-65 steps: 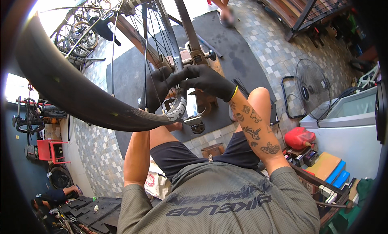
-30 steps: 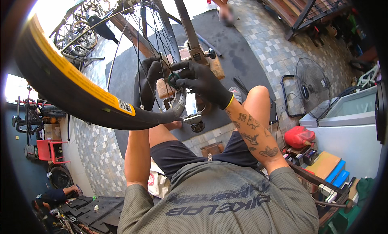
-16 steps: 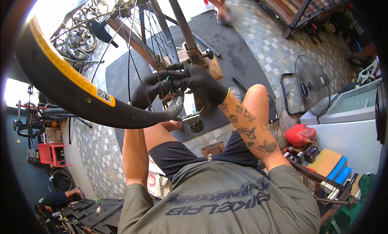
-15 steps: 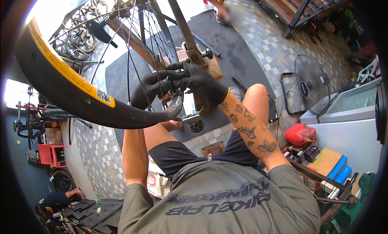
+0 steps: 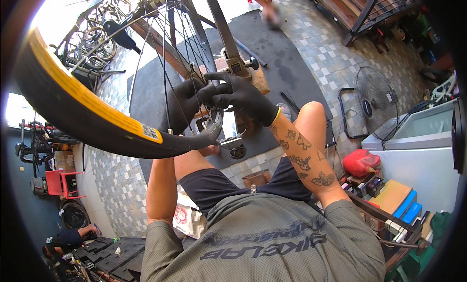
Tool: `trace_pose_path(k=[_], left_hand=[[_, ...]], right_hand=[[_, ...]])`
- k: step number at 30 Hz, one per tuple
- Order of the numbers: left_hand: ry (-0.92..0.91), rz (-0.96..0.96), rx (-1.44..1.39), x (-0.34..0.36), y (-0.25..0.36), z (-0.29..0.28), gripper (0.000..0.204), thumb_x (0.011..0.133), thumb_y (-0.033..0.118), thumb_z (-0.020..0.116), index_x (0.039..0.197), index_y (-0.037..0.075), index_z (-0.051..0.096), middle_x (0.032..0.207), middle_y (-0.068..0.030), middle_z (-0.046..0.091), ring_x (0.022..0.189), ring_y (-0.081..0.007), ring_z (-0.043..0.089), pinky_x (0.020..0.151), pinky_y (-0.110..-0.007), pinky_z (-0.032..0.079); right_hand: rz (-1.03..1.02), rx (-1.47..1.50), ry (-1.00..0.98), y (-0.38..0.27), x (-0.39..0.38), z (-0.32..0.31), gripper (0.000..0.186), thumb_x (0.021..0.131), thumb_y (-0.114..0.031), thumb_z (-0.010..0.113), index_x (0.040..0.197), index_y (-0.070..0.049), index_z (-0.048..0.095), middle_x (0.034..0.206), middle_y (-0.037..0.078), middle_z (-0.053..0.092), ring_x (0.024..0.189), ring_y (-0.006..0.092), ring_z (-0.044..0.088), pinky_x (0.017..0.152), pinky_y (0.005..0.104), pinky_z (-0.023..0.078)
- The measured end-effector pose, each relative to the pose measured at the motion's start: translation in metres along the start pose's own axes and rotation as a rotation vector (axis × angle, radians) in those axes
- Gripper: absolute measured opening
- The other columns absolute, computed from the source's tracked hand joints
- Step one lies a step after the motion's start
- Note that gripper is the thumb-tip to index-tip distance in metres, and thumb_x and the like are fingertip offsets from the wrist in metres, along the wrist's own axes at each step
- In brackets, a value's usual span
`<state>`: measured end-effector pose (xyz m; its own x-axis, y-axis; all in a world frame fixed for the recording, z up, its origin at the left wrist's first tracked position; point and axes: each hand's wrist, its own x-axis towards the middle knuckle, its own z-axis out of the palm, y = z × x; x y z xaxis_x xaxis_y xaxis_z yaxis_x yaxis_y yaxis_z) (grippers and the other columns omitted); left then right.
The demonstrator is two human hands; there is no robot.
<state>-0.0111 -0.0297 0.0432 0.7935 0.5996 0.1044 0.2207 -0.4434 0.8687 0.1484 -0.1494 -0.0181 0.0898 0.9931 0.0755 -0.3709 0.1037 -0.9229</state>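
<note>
A bicycle wheel with a black tyre (image 5: 92, 121), yellow label strip and thin spokes sits in a metal truing stand (image 5: 226, 43) in front of me. My left hand (image 5: 187, 102), in a black glove, is closed among the spokes just above the rim's lower bend, partly hidden by spokes and tyre. My right hand (image 5: 243, 97), also gloved, meets it there from the right, fingers curled over the same spot. Whatever they pinch is covered by the fingers. Below them are the stand's gauge plate (image 5: 230, 143) and a small black knob.
A dark mat (image 5: 287, 58) lies under the stand. Another person's foot (image 5: 270, 17) is at the top; someone else's legs (image 5: 80, 233) are at lower left. A fan (image 5: 369, 102), red jerrycan (image 5: 360, 163), white chest freezer (image 5: 413, 165), red chair (image 5: 63, 180) and bikes (image 5: 97, 43) surround me.
Both hands have shifted slightly and the wheel has turned a little, showing more yellow label. The small green tool seen between my fingers earlier is now hidden.
</note>
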Motion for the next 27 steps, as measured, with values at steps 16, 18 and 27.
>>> trace_pose_path(k=[16, 18, 27], left_hand=[[-0.155, -0.01, -0.127, 0.009, -0.019, -0.002, 0.028, 0.089, 0.024, 0.082, 0.095, 0.0, 0.069, 0.076, 0.0023, 0.062, 0.068, -0.0059, 0.052, 0.057, -0.027, 0.04], [-0.048, -0.006, -0.022, 0.006, -0.015, 0.008, 0.03, 0.088, 0.025, 0.084, 0.083, 0.001, 0.067, 0.071, 0.0015, 0.06, 0.065, -0.0065, 0.051, 0.055, -0.029, 0.039], [-0.017, -0.065, 0.064, 0.011, -0.019, -0.003, 0.041, 0.098, 0.038, 0.073, 0.105, -0.002, 0.073, 0.082, -0.0061, 0.069, 0.068, -0.0146, 0.066, 0.059, -0.033, 0.051]], right_hand=[[0.027, 0.039, -0.026, -0.001, -0.004, -0.008, 0.078, 0.09, -0.007, 0.073, 0.156, 0.005, 0.035, 0.128, 0.015, 0.066, 0.113, 0.018, 0.067, 0.096, 0.031, 0.055], [0.0, -0.002, -0.03, 0.001, -0.001, -0.011, 0.074, 0.09, -0.008, 0.074, 0.154, 0.006, 0.038, 0.124, 0.016, 0.068, 0.108, 0.0176, 0.068, 0.094, 0.0307, 0.057], [-0.08, -0.091, 0.069, 0.013, 0.008, -0.018, 0.034, 0.089, -0.009, 0.078, 0.118, 0.004, 0.066, 0.108, 0.01, 0.073, 0.098, 0.0142, 0.07, 0.09, 0.0289, 0.055]])
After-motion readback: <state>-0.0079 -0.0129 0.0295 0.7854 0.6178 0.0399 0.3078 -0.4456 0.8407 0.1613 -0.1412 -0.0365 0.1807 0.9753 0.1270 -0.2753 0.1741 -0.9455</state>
